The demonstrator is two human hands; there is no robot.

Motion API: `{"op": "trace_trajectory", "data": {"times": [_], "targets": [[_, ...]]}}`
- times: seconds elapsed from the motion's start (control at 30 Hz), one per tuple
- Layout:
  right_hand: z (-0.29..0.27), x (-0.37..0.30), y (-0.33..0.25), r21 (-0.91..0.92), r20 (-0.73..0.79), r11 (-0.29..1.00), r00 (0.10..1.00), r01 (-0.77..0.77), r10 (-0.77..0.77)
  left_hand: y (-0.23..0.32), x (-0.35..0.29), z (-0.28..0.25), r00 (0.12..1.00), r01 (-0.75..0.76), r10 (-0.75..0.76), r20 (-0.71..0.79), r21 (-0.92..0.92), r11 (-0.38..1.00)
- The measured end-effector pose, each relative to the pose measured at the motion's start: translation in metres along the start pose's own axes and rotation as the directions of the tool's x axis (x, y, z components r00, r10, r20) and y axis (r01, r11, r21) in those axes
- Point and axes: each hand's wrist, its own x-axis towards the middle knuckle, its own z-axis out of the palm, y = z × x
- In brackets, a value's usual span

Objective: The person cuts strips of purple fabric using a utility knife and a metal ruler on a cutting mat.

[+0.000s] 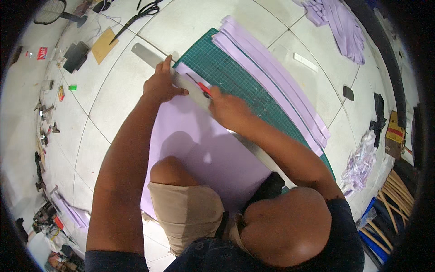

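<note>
a long metal ruler is being pressed flat by the left hand across a large lilac foam sheet, which is lying partly on the green cutting mat and partly on the tiled floor. the left fingers are being held spread and flattened on the ruler, with nothing enclosed by them. just beside the ruler, on its far edge, a red-handled cutter is being gripped by the right hand, whose fingers are being kept closed around the handle; the blade tip is being held against the sheet next to the ruler's edge. beyond the ruler, cut lilac strips are lying in a stack along the mat's far side. a bent knee is being rested on the sheet, on the near side of the ruler. well away from the ruler, black scissors and a piece of brown cardboard are lying on the floor past its far left end, and a heap of lilac offcuts is lying far to the upper right.
</note>
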Motion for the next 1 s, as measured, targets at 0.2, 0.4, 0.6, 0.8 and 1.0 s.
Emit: {"op": "trace_trajectory", "data": {"times": [0.2, 0.4, 0.6, 0.8, 1.0], "targets": [[0.015, 0.047, -0.031, -0.023, -0.016, 0.999, 0.999, 0.03, -0.03, 0.002, -0.006, -0.005, 1.0, -0.01, 0.01, -0.011, 0.01, 1.0], [0.023, 0.053, -0.023, -0.049, -0.066, 0.998, 0.997, 0.032, -0.035, 0.0, -0.005, -0.005, 0.998, -0.054, 0.054, -0.017, 0.015, 0.998], [0.013, 0.056, -0.026, -0.048, -0.091, 0.996, 0.993, 0.074, -0.079, 0.004, -0.005, -0.01, 0.994, -0.088, 0.078, 0.082, 0.13, 0.988], [0.008, 0.056, -0.023, -0.061, -0.066, 0.993, 0.992, 0.105, -0.109, 0.006, -0.002, -0.009, 0.996, -0.074, 0.061, 0.064, 0.22, 0.973], [-0.002, -0.019, 0.012, -0.114, 0.037, 0.993, 0.999, 0.004, 0.0, 0.003, 0.001, -0.006, 0.993, -0.098, 0.085, 0.08, 0.188, 0.977]]}}
